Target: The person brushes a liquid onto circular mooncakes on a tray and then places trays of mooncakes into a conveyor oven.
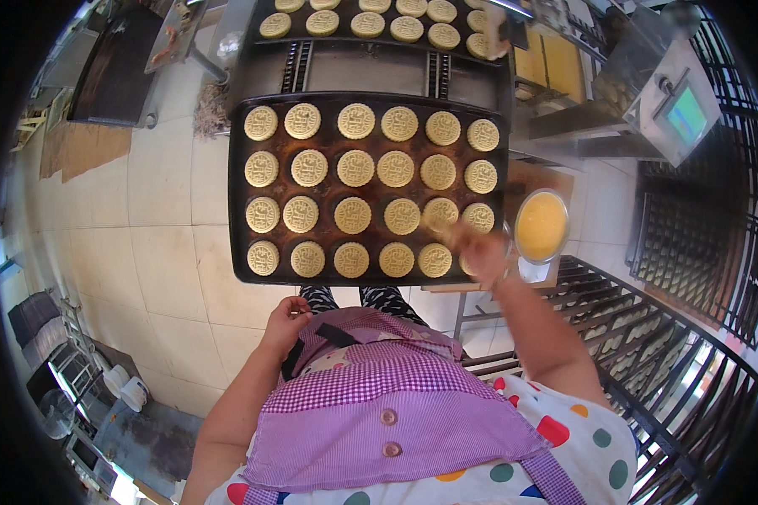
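A dark baking tray (242, 244) holds rows of pale round mooncakes (351, 260) with scalloped edges and stamped tops. Over its front right part is my right hand (483, 254), fingers curled around what looks like a brush (440, 224), smeared by motion. The brush's tip is over a mooncake in the second row from the front; whether it touches cannot be told. My hand partly hides the front right corner mooncake. A bowl of yellow-orange liquid (541, 224) stands just right of the tray. Below the tray's front edge, my left hand (289, 318) hangs with loosely curled fingers, holding nothing visible.
Behind, a second tray of mooncakes (370, 23) rests beyond metal conveyor tracks (439, 76). At the right are a machine with a green screen (686, 116) and a black rack (648, 324) loaded with trays. Pale floor tiles (164, 252) lie at the left.
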The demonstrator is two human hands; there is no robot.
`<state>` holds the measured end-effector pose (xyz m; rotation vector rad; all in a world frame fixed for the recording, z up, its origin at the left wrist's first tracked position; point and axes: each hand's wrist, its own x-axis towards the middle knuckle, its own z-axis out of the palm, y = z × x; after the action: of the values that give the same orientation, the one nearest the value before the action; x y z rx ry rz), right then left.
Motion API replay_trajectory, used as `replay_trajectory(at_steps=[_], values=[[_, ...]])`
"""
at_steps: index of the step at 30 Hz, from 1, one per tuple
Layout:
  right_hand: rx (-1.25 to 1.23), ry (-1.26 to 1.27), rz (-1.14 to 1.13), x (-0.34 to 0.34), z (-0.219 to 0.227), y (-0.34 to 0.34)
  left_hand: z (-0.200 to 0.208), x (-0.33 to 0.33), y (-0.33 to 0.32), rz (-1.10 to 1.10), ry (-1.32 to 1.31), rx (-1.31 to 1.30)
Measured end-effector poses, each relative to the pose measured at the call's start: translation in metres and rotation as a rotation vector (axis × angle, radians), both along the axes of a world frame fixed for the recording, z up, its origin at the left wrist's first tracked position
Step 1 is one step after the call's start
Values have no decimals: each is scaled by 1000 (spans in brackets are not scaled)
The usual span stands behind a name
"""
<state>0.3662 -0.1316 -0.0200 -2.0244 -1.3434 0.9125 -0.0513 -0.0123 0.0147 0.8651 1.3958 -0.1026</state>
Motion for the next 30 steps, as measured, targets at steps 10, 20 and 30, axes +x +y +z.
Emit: replay_trajectory(at_steps=[10, 20, 30], values=[[6, -88, -386, 137, -14, 81, 6, 41, -5, -55, 8, 7], [59, 167, -533, 69, 12, 6, 4, 8, 7, -141, 13, -29], [245, 471, -784, -161, 9, -33, 13, -47, 53, -342, -24, 52]])
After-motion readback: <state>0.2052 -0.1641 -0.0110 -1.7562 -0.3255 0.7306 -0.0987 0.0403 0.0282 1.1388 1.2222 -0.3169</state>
